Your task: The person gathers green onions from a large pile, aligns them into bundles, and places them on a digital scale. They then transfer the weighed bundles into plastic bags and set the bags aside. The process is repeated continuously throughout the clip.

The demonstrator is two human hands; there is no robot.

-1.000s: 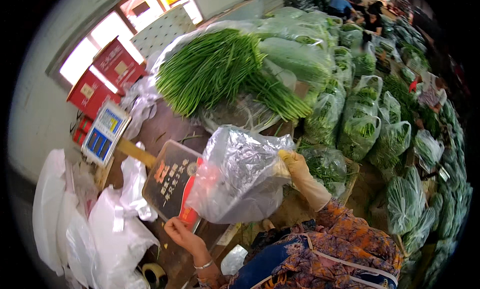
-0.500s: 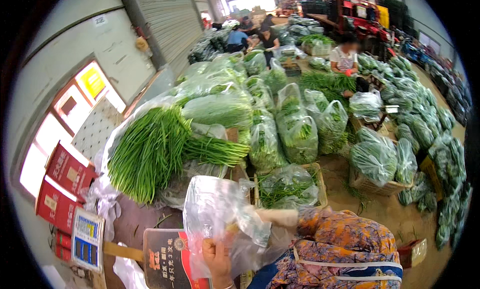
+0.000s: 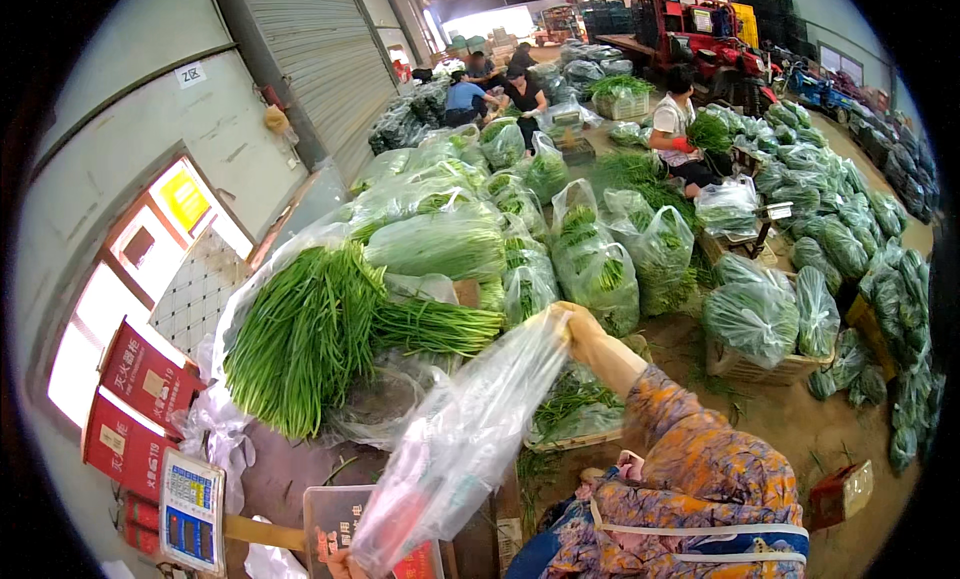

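Note:
A clear plastic bag (image 3: 465, 434) is stretched slantwise before me. My right hand (image 3: 575, 327) grips its upper end, closed and raised, the arm in a patterned orange-and-grey sleeve. At the lower edge my left hand (image 3: 345, 567) is closed on the bag's other end and mostly cut off by the picture's rim. Under the bag, partly covered, is the flat dark-and-red platform (image 3: 335, 509) of a scale, whose display (image 3: 193, 509) stands to its left. Just beyond lies a big heap of long green stalks (image 3: 300, 339), near neither hand's fingers.
Tall filled bags of greens (image 3: 595, 264) stand ahead. A plastic crate (image 3: 575, 439) of greens is by my right arm, another crate (image 3: 765, 377) farther right. Bagged greens (image 3: 850, 219) line the right. Red boxes (image 3: 125, 439) stand at left. Several people (image 3: 675, 129) work among greens farther off.
My right hand has moved up and forward, drawing the crumpled bag out long. My left hand has dropped toward the lower left. The view has shifted slightly.

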